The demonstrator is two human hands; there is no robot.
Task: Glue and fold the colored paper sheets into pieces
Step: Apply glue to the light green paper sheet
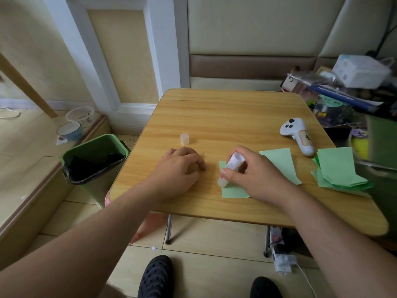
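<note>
I work on a small wooden folding table (225, 117) whose near edge runs just below my wrists. The broad far half of the top lies bare, while the right edge is crowded by a stack of green paper squares (337, 168) that reaches that edge.

My right hand (255, 171) grips the glue stick (230, 169), thumb and fingers curled round its barrel. The stick tilts, its long axis running from the upper right down to the lower left, with the glue end down on the green paper sheet (277, 163). That sheet lies flat near the table's front, partly under my hand, so I cannot see its middle or whether it is one sheet or two.

My left hand (178, 171) rests on the wood just left of the sheet, fingers loosely curled and holding nothing; its fingertips are tucked under and hard to make out. The translucent glue cap (185, 139) stands upright beyond that hand, apart from it.

A white handheld controller (297, 134) lies near the right edge, behind the stack. A green waste bin (94, 162) stands on the floor against the table's left side.
</note>
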